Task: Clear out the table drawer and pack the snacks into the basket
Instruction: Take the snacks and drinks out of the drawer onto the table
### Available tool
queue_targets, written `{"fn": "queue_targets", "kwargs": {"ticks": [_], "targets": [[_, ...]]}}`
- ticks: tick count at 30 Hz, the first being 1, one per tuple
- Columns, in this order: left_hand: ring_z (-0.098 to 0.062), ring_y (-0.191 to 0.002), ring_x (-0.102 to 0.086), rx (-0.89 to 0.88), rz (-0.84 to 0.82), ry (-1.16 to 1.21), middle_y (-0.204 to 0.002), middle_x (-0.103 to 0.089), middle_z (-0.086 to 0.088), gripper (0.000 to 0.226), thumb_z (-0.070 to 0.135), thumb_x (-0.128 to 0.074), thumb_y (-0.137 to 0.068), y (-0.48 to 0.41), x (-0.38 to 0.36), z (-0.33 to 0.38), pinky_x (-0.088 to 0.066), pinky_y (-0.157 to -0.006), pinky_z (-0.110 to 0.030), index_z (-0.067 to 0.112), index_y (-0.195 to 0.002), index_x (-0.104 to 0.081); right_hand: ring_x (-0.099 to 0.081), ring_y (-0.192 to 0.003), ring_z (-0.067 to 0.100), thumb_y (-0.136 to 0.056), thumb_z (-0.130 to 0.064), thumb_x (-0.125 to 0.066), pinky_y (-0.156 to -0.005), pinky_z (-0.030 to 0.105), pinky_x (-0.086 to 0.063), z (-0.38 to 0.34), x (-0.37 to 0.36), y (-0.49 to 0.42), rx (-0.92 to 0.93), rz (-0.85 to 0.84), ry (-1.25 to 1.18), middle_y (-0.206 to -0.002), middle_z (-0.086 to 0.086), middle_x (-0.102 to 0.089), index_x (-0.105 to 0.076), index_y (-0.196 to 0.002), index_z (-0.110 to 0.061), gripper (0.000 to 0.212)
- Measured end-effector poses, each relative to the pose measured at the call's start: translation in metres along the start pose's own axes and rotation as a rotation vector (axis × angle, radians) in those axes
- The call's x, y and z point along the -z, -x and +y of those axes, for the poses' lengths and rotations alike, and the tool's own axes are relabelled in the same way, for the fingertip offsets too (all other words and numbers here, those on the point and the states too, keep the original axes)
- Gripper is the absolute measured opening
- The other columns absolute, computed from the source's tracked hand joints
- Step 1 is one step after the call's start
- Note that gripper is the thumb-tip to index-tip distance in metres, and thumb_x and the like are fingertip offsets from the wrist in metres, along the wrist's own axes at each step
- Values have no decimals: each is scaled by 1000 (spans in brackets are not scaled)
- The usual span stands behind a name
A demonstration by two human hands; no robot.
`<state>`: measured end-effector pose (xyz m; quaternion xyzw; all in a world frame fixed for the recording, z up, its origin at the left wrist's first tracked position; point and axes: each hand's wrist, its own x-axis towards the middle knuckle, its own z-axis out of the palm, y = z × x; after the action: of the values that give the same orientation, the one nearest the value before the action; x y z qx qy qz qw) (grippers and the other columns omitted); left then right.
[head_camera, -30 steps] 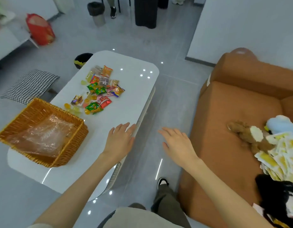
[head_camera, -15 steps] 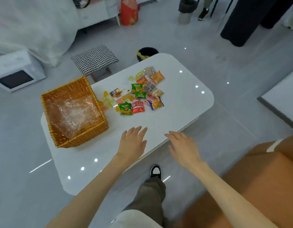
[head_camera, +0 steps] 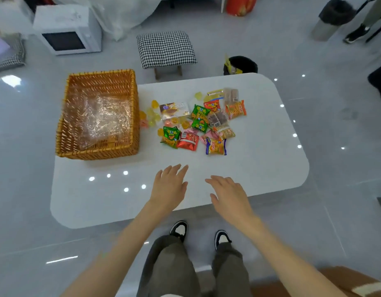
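Snacks [head_camera: 198, 123]: print too small for me to read; lower packets partly covered. Basket [head_camera: 95, 154]: floor veiled by crinkled plastic [head_camera: 101, 118]. Bin [head_camera: 242, 64]: foot hidden behind table [head_camera: 260, 163]. Microwave [head_camera: 67, 31]: blurred. Red bag [head_camera: 239, 5], sofa [head_camera: 356, 284]: cut by edges. My left hand [head_camera: 169, 187], right hand [head_camera: 228, 194]: touching the table or hovering, I cannot tell.

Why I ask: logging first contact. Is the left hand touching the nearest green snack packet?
Apart. Head view shows bare table between left hand and green snack packet.

Woven wicker basket [head_camera: 99, 151] (crinkly clear plastic inside), glossy white table [head_camera: 249, 168], seemingly foil snacks [head_camera: 198, 123].
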<state>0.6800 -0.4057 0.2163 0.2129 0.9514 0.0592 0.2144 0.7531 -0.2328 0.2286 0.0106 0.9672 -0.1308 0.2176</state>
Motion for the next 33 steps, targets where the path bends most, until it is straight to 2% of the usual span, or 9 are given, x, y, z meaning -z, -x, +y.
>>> {"fn": "queue_targets", "kwargs": {"ticks": [6, 11, 20, 23, 27, 33], "targets": [[-21, -143, -26, 141, 82, 83, -156, -28, -1, 54, 34, -38, -101, -18, -71, 10, -21, -115, -37, 24, -152, -21, -30, -138, 15, -102, -24, -37, -106, 30, -27, 46, -44, -33, 150, 1, 26, -156, -9, -26, -29, -148, -28, 47], [-24, -142, -27, 164, 136, 66, -155, -30, -2, 54, 35, -41, -101, -35, -155, 0, -23, -114, -38, 23, -151, -24, -31, -138, 17, -101, -24, -40, -106, 32, -28, 74, -120, -62, 243, 29, 53, -156, -8, -28, -33, -148, -27, 47], [-26, -144, -21, 180, 196, -41, -157, -24, -1, 51, 35, -37, -101, -45, -292, -28, -15, -116, -44, 25, -150, -24, -30, -137, 14, -100, -26, -45, -108, 29, -24, 103, -245, -88, 305, 224, 6, -153, -10, -33, -37, -145, -29, 46], [-24, -141, -27, 176, 206, -42, -155, -26, 0, 48, 33, -39, -101, -28, -314, -29, -16, -114, -47, 24, -147, -31, -32, -135, 15, -99, -25, -46, -105, 31, -28, 105, -265, -73, 307, 271, -34, -151, -10, -36, -41, -144, -29, 45], [-20, -142, -27, 162, 212, -24, -156, -25, 1, 52, 33, -40, -100, 6, -332, -24, -20, -114, -43, 24, -150, -25, -39, -129, 16, -98, -26, -47, -101, 31, -33, 106, -288, -42, 329, 278, -49, -146, -8, -43, -44, -141, -26, 43], [-21, -144, -23, 140, 242, -7, -158, -23, -2, 57, 34, -41, -100, 46, -346, -21, -22, -116, -41, 23, -152, -21, -42, -129, 21, -96, -24, -49, -98, 34, -40, 110, -321, -30, 299, 173, -17, -145, -3, -45, -45, -141, -24, 45]]}}
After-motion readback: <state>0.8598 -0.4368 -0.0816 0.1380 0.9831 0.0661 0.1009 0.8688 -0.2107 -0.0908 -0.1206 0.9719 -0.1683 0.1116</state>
